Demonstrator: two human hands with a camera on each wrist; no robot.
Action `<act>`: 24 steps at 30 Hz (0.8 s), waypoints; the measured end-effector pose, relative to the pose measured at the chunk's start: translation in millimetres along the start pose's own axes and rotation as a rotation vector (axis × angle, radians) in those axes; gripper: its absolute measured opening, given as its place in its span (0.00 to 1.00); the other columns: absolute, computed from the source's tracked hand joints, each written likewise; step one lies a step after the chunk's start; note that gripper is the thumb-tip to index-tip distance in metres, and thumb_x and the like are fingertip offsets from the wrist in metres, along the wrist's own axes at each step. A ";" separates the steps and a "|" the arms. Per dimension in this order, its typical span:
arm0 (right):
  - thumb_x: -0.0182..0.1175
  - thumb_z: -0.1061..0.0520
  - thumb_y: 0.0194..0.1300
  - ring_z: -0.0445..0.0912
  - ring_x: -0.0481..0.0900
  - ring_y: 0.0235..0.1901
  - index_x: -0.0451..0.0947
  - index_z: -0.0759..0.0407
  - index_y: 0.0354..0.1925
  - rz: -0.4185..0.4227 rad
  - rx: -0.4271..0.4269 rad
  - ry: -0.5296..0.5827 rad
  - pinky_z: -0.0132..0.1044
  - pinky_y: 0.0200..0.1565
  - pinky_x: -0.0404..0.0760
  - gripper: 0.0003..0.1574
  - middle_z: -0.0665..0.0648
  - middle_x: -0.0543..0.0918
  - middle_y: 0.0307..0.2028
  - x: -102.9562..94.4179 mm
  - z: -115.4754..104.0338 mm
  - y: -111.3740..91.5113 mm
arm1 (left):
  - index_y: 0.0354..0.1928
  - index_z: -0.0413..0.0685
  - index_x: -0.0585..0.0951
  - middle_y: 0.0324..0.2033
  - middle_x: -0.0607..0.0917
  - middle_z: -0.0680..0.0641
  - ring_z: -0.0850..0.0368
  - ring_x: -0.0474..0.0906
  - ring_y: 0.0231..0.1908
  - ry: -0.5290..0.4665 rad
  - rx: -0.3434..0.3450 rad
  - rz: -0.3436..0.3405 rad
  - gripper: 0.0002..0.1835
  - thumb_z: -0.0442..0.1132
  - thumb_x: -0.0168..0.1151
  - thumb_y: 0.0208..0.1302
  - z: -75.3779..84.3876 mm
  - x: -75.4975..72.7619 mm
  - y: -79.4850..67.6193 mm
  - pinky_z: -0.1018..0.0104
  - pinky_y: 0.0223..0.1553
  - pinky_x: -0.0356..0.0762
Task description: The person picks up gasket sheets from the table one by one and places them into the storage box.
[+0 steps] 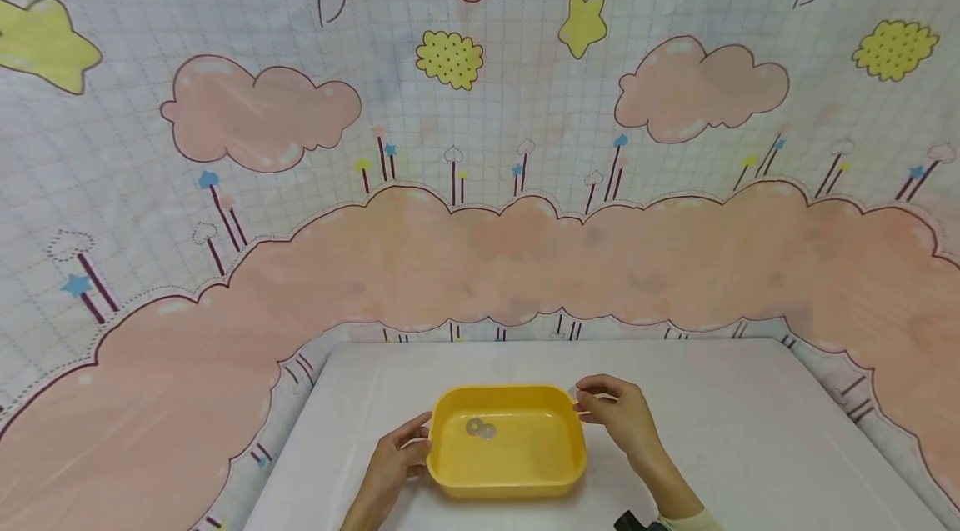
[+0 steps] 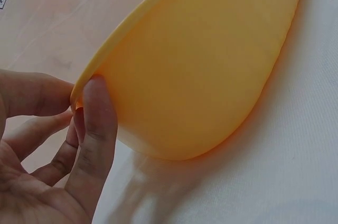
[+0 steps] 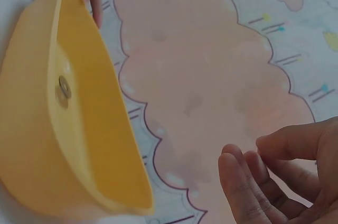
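Observation:
A shallow yellow plastic tub [image 1: 506,481] with rounded corners sits on the white table. Inside it, toward the left, lie two small ring-shaped washers [image 1: 488,432], side by side and overlapping in the head view. My left hand [image 1: 393,458] pinches the tub's left rim; in the left wrist view the thumb [image 2: 99,123] lies against the outer wall just under the lip. Off the tub's far right corner is my right hand [image 1: 618,418], thumb and fingertips bent close together. I cannot tell whether these fingers [image 3: 285,142] hold something small.
The white table [image 1: 720,431] stretches out on both sides of the tub. A cloth [image 1: 525,264] printed with clouds and stars hangs behind it and runs down along the sides. Part of a black device [image 1: 637,523] shows by the right wrist.

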State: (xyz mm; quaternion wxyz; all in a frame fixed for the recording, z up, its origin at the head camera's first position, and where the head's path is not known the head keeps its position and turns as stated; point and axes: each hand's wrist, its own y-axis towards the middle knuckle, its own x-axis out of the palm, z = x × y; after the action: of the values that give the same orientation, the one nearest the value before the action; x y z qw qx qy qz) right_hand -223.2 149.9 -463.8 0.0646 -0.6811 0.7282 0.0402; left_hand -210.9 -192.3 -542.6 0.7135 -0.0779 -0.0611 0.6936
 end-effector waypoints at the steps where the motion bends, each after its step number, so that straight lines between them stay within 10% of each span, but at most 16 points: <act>1: 0.62 0.61 0.58 0.49 0.84 0.34 0.80 0.64 0.41 0.011 0.007 -0.006 0.36 0.35 0.85 0.12 0.61 0.82 0.38 -2.7 1.8 0.2 | 0.66 0.43 0.66 0.47 0.73 0.44 0.58 0.76 0.35 -0.001 -0.004 -0.001 0.32 0.35 0.59 0.58 -0.2 0.4 -0.4 0.66 0.33 0.80; 24: 0.57 0.59 0.63 0.48 0.84 0.37 0.77 0.66 0.47 0.126 0.006 -0.106 0.32 0.39 0.84 0.16 0.61 0.82 0.41 -50.4 37.3 18.0 | 0.66 0.40 0.65 0.47 0.71 0.42 0.57 0.75 0.34 -0.019 -0.016 -0.019 0.31 0.32 0.57 0.59 7.7 2.0 -3.9 0.65 0.32 0.80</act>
State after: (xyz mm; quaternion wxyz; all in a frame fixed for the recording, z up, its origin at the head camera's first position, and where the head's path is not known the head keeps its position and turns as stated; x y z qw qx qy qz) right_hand -236.4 206.3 -493.7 0.1023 -0.6307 0.7653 0.0781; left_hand -208.5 -190.3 -534.4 0.7189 -0.0763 -0.0740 0.6869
